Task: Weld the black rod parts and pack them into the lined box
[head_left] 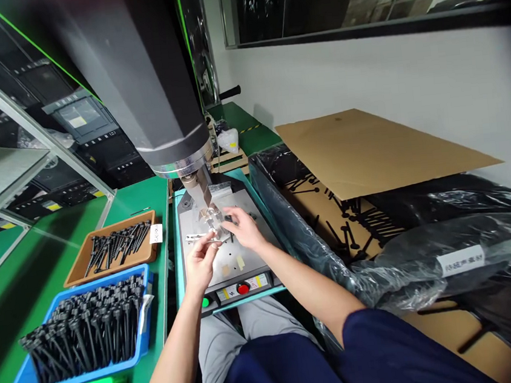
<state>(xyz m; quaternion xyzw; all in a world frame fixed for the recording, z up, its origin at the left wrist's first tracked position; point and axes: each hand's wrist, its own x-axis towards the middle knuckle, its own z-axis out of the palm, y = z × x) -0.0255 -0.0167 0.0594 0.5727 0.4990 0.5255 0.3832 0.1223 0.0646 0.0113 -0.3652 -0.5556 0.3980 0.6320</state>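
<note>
One fixture [213,218] between left hand [200,263] and right hand [245,228], fingers' [232,211] grip unclear, open plate [250,265] toward front edge

We see a dark navy top [275,375], plain and gently creased where it shows. Its short right sleeve [365,326] ends around the elbow in a neat edge. Below it we make out light grey trousers [269,318], softly wrinkled. Our forearms [310,277], left hand [200,264] and right hand [244,228] are bare.
</note>
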